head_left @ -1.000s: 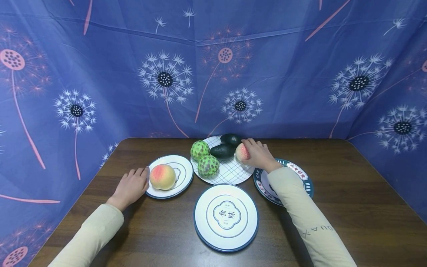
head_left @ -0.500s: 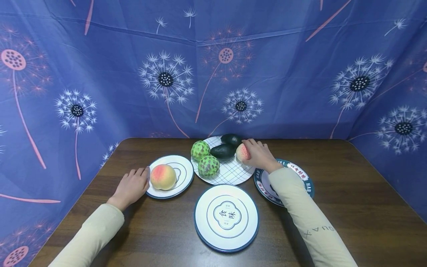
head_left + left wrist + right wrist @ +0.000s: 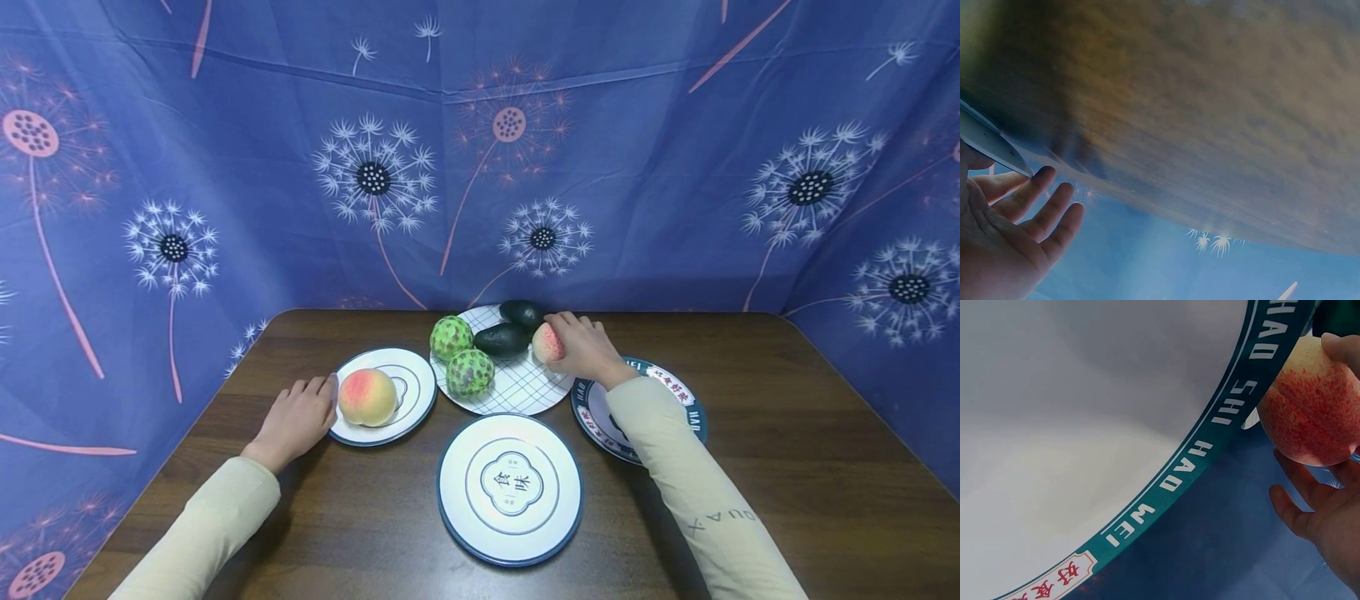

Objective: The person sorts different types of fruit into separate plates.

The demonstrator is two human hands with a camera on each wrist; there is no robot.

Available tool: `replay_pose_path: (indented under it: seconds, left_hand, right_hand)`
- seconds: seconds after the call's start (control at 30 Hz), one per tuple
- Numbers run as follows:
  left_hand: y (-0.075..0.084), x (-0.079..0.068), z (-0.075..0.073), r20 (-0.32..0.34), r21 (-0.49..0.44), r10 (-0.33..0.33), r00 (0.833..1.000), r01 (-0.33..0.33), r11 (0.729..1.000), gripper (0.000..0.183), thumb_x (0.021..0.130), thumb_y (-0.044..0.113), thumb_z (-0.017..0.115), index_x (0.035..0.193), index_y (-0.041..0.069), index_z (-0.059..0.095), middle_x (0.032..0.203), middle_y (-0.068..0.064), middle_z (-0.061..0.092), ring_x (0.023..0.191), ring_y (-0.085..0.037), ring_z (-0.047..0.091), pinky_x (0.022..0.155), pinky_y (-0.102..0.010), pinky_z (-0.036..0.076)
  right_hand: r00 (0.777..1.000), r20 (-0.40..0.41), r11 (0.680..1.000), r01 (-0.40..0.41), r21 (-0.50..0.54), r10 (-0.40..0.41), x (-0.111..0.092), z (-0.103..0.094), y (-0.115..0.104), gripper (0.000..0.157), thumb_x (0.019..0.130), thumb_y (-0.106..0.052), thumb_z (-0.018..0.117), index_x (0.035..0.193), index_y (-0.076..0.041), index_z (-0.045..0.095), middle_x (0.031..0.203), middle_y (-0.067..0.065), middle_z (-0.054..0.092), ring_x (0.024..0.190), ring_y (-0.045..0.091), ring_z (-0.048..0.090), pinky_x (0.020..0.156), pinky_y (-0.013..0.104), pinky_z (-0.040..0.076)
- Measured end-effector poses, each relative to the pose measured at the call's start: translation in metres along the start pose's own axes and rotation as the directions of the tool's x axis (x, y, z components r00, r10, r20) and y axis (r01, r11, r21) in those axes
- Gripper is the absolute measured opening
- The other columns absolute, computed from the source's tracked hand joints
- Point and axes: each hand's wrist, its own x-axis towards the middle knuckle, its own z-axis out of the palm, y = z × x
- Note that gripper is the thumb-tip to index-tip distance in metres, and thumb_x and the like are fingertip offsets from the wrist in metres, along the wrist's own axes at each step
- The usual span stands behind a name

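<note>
My left hand is at the left rim of a white, blue-rimmed plate bearing a large peach. In the left wrist view, its fingers are spread and fairly straight beside that plate's edge; the exact thumb contact is unclear. My right hand grips a smaller red-speckled peach at the right side of a checked plate. That plate also bears two dark avocados and two green, dark-spotted balls.
A white, blue-rimmed plate stands front centre on the wooden table. A green-rimmed lettered plate lies partly under my right forearm. Behind the table hangs a blue dandelion-print cloth.
</note>
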Motion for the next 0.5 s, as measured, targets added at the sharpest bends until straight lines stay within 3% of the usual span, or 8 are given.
replay_pose_path:
  seconds: [0.3,0.5]
  left_hand:
    - [-0.001,0.000,0.001,0.003,-0.002,-0.004,1.000,0.004,1.000,0.050,0.091,0.023,0.045,0.131,-0.006,0.041,0.125,-0.025,0.051,0.111,-0.043,0.048,0.091,-0.058,0.040]
    - [0.000,0.000,0.002,-0.045,0.009,0.012,0.999,-0.011,1.000,0.047,0.090,0.021,0.045,0.128,-0.006,0.045,0.121,-0.024,0.054,0.107,-0.042,0.051,0.087,-0.057,0.042]
  right_hand:
    - [0.999,-0.027,1.000,0.023,-0.015,-0.023,-0.002,-0.008,-0.003,0.081,0.069,-0.029,0.076,0.136,-0.008,0.036,0.136,0.017,0.042,0.113,0.038,0.043,0.096,0.056,0.032]
    - [0.998,-0.052,0.999,0.044,-0.028,-0.045,-0.003,-0.013,-0.006,0.081,0.068,-0.029,0.077,0.135,-0.006,0.038,0.135,0.017,0.043,0.112,0.038,0.044,0.094,0.056,0.033]
